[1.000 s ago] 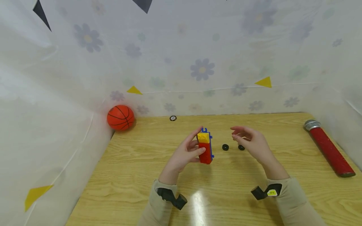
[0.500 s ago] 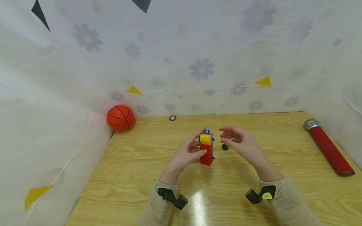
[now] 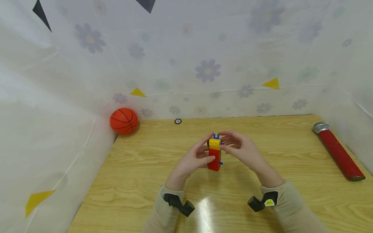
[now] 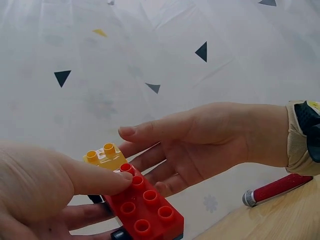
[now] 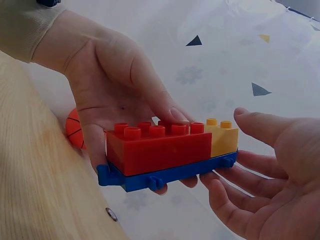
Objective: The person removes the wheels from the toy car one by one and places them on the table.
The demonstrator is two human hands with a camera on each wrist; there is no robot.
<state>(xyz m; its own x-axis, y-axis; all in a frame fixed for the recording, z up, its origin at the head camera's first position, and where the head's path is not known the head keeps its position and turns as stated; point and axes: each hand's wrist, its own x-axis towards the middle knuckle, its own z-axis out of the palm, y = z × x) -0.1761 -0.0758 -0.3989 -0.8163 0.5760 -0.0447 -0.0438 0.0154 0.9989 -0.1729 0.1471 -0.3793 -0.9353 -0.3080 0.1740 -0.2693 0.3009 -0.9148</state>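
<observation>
My left hand [image 3: 190, 160] grips a toy wagon of building bricks: a red brick [image 3: 214, 159] and a yellow brick [image 3: 214, 144] side by side on a blue wheeled base [image 5: 175, 173]. The thumb lies on the red studs; the fingers support the base from the far side and below. Bare blue pegs [image 5: 155, 183] stick out of the side facing my right hand. On the opposite side, a black wheel [image 4: 95, 198] shows between the left fingers. My right hand [image 3: 244, 152] reaches to the yellow end with loosely bent fingers; its fingertips are at the base, contact unclear.
An orange toy basketball [image 3: 124, 121] sits at the table's back left corner. Near the back edge lies a black-and-white disc [image 3: 178, 121]. A red toy microphone [image 3: 339, 152] lies at the right edge. Patterned sheeting [image 3: 175, 58] surrounds the wooden table [image 3: 128, 181].
My right hand has moved left to the wagon, and both loose black wheels on the table have dropped out of sight behind it. The left hand has shifted slightly right with the wagon.
</observation>
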